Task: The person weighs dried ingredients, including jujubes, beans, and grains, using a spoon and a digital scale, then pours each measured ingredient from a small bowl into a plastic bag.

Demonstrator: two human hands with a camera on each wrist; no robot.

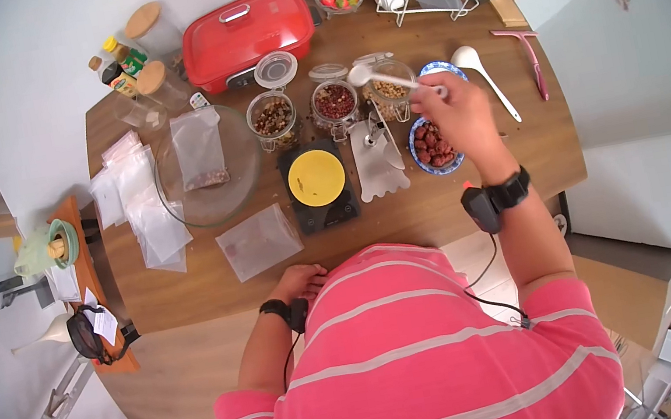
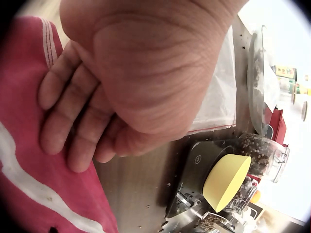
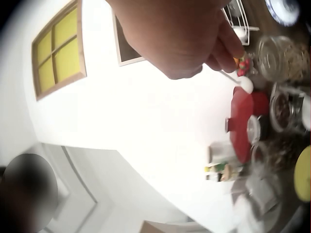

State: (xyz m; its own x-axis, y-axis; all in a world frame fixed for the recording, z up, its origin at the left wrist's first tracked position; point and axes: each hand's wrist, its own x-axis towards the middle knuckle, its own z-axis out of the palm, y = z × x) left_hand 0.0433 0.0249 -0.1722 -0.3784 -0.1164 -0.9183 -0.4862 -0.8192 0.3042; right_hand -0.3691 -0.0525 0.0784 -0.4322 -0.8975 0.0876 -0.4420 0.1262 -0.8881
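My right hand (image 1: 458, 116) pinches the handle of a white spoon (image 1: 384, 77), its bowl end raised over the open jars. Below it are a jar of pale beans (image 1: 391, 102) and a blue-rimmed bowl of dark red dates (image 1: 434, 146). My left hand (image 1: 301, 282) rests at the table's front edge against the shirt, fingers loosely bent and holding nothing; the left wrist view shows its palm side (image 2: 141, 82). A yellow dish (image 1: 317, 178) sits on a black scale (image 1: 345, 211). The right wrist view shows the spoon's bowl (image 3: 246, 85) beyond the right hand (image 3: 180, 39).
Jars of mixed grains (image 1: 273, 120) and red beans (image 1: 335, 103) stand behind the scale. Left are a glass bowl (image 1: 244, 203), plastic bags (image 1: 139, 189) and a flat bag (image 1: 259, 242). A red cooker (image 1: 249, 36) and dish rack (image 1: 434, 2) stand at the back; a white ladle (image 1: 487, 78) lies right.
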